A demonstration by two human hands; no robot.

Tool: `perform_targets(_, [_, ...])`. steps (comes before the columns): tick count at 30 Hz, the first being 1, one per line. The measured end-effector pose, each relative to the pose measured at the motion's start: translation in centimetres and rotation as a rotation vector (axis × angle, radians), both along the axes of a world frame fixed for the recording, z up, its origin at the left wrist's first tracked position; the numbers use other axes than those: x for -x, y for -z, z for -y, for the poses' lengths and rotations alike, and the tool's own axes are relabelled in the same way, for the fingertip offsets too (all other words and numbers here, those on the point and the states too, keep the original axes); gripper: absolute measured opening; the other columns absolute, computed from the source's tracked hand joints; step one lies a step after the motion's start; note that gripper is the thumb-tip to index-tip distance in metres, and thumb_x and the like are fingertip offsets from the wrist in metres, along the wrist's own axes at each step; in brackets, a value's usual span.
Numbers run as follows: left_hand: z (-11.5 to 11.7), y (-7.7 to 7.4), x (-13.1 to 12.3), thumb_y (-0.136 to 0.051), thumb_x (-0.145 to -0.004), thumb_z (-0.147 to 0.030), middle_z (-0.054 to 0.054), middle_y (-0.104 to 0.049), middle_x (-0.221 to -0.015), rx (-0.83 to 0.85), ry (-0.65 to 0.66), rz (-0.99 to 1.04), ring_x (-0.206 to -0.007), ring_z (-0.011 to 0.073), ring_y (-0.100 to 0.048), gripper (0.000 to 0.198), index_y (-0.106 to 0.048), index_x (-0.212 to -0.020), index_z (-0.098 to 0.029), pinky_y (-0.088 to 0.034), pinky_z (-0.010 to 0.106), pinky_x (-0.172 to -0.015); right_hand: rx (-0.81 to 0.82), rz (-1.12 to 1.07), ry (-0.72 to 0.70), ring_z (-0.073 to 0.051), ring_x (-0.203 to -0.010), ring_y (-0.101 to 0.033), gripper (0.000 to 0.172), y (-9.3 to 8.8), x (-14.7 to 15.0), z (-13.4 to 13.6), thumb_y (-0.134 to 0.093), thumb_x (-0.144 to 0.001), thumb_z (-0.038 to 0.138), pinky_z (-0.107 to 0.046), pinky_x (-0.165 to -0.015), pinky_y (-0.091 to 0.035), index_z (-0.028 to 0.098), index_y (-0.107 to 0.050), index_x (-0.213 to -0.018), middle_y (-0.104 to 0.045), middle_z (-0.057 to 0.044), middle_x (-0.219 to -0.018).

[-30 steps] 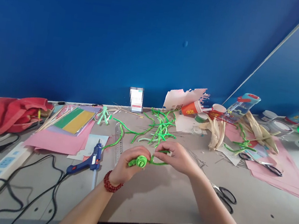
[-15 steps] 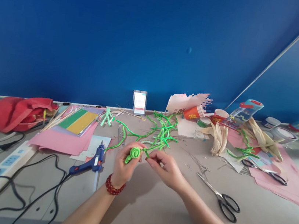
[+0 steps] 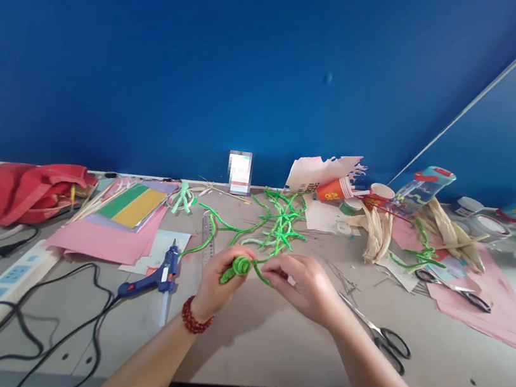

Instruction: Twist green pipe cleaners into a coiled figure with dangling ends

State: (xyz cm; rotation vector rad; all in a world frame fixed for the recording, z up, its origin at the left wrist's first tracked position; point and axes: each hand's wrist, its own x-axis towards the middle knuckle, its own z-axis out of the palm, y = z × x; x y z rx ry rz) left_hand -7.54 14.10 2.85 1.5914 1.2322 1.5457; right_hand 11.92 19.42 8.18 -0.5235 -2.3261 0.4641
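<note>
A coiled green pipe cleaner (image 3: pixel 241 265) sits in my left hand (image 3: pixel 218 287), whose fingers are closed around it; a red bead bracelet (image 3: pixel 195 318) circles that wrist. From the coil a loose green end runs rightward to my right hand (image 3: pixel 300 286). The right fingers are pinched together at this strand, their tips partly hidden. Behind both hands lies a tangled heap of green pipe cleaners (image 3: pixel 285 223). A metal ruler (image 3: pixel 208 238) lies just beyond my left hand.
Left of my hands stands a blue glue gun (image 3: pixel 163 273), its cord running near a white power strip (image 3: pixel 5 286). Black-handled scissors (image 3: pixel 393 344) lie beside my right forearm. Farther right are dried husks (image 3: pixel 377 236), more scissors (image 3: pixel 458 289) and pink paper (image 3: pixel 491 309). Paper cups (image 3: pixel 335 190) lean at the back.
My right hand has shifted right and turned, its back more visible. The strand between the hands now bends downward. My left hand with the coil has moved slightly right.
</note>
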Motion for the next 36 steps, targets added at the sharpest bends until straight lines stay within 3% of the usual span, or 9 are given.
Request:
perform_targets(4, [-0.3,0.3,-0.1,-0.068,-0.085,-0.03,0.002,-0.067,-0.084,0.132,-0.036,0.264,-0.055,0.0093,-0.054,0.013,-0.064,-0.082,-0.019,-0.047,0.027,-0.059,-0.118,0.038,-0.02,-0.017,-0.073,-0.067,0.02,-0.5,-1.0,-0.1,-0.047,-0.097,0.015,-0.027,-0.066,-0.05,0.021,-0.066,-0.099,-0.073,-0.005,-0.08])
perform_targets(7, [-0.5,0.5,-0.1,-0.068,-0.082,-0.026,-0.002,-0.06,-0.066,0.23,-0.025,0.42,-0.053,0.0097,-0.052,0.009,-0.065,-0.085,-0.018,-0.043,0.025,-0.056,-0.277,0.111,-0.074,-0.019,-0.079,-0.069,0.027,0.6,-1.0,-0.2,-0.045,-0.096,0.011,-0.03,-0.07,-0.053,0.021,-0.066,-0.109,-0.076,-0.007,-0.09])
perform_targets(10, [-0.6,0.3,-0.1,-0.067,-0.081,-0.024,-0.005,-0.054,-0.054,0.279,-0.014,0.451,-0.053,0.0105,-0.051,0.007,-0.066,-0.085,-0.018,-0.041,0.024,-0.056,-0.257,0.045,-0.142,-0.018,-0.08,-0.071,0.023,1.7,-0.6,-0.2,-0.047,-0.098,0.012,-0.029,-0.071,-0.055,0.021,-0.066,-0.109,-0.077,-0.007,-0.093])
perform_targets(14, [-0.5,0.1,-0.2,-0.071,-0.079,-0.028,-0.002,-0.061,-0.066,0.274,-0.011,0.437,-0.053,0.0095,-0.052,0.012,-0.066,-0.081,-0.018,-0.043,0.024,-0.055,-0.19,-0.065,-0.187,-0.018,-0.079,-0.071,0.017,1.3,-0.1,-0.6,-0.051,-0.098,0.014,-0.029,-0.071,-0.055,0.02,-0.065,-0.104,-0.076,-0.007,-0.089])
perform_targets(18, [-0.4,0.0,-0.1,-0.074,-0.078,-0.031,0.001,-0.065,-0.079,0.262,0.041,0.387,-0.053,0.0082,-0.052,0.015,-0.068,-0.083,-0.017,-0.043,0.024,-0.051,-0.136,-0.113,-0.089,-0.018,-0.075,-0.066,0.013,-0.2,0.4,-1.5,-0.055,-0.096,0.016,-0.032,-0.071,-0.052,0.021,-0.068,-0.099,-0.074,-0.006,-0.081])
perform_targets(24, [0.2,-0.7,0.0,-0.074,-0.079,-0.026,0.003,-0.065,-0.088,0.226,0.234,0.389,-0.053,0.0073,-0.052,0.012,-0.067,-0.082,-0.017,-0.044,0.024,-0.051,0.432,-0.097,-0.02,-0.013,-0.063,-0.056,0.01,-0.5,1.0,-3.3,-0.066,-0.088,0.028,-0.025,-0.059,-0.045,0.019,-0.07,-0.087,-0.069,-0.003,-0.076])
perform_targets(29, [0.5,-0.9,0.1,-0.074,-0.08,-0.024,0.004,-0.066,-0.087,0.182,0.356,0.432,-0.05,0.0067,-0.052,0.009,-0.068,-0.081,-0.017,-0.046,0.023,-0.05,1.02,-0.072,-0.173,-0.011,-0.06,-0.055,0.022,0.1,1.2,-4.2,-0.075,-0.079,0.037,-0.022,-0.054,-0.039,0.017,-0.066,-0.081,-0.065,0.0,-0.067])
perform_targets(32, [0.3,-0.4,0.3,-0.072,-0.082,-0.02,0.004,-0.065,-0.09,0.087,0.382,0.463,-0.052,0.0067,-0.053,0.005,-0.07,-0.085,-0.018,-0.047,0.024,-0.051,1.164,-0.102,-0.216,-0.011,-0.059,-0.054,0.027,0.6,1.5,-4.0,-0.079,-0.074,0.039,-0.022,-0.053,-0.037,0.016,-0.065,-0.077,-0.063,0.001,-0.064])
perform_targets(36, [0.0,0.1,0.5,-0.072,-0.083,-0.018,0.007,-0.063,-0.094,-0.021,0.283,0.402,-0.075,0.0151,-0.06,0.003,-0.071,-0.086,-0.018,-0.05,0.026,-0.061,1.191,-0.196,-0.203,-0.01,-0.056,-0.051,0.026,1.6,2.0,-2.9,-0.08,-0.072,0.037,-0.022,-0.051,-0.035,0.016,-0.065,-0.077,-0.059,0.003,-0.063])
